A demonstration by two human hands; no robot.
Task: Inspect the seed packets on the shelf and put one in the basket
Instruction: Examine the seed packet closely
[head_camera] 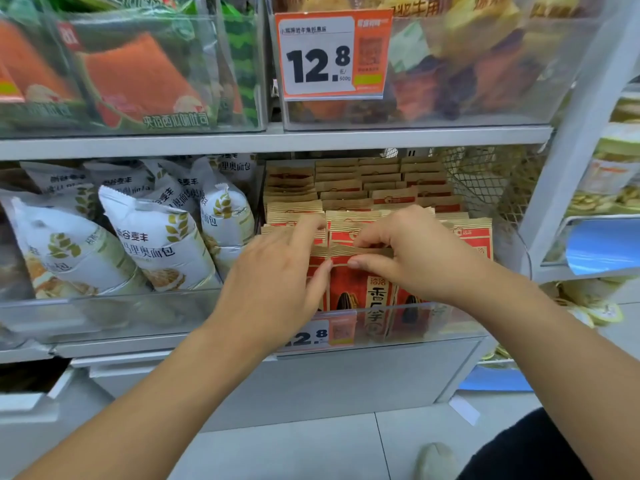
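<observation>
Two hands — left hand (277, 271) straight-fingered against the seed packets (360, 285), right hand (412, 251) pinching one's top edge.

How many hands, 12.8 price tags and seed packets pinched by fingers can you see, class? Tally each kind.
Hands: 2 (left hand, right hand)
12.8 price tags: 2 (upper tag, lower tag)
Pinched seed packet: 1
Total: 5
</observation>
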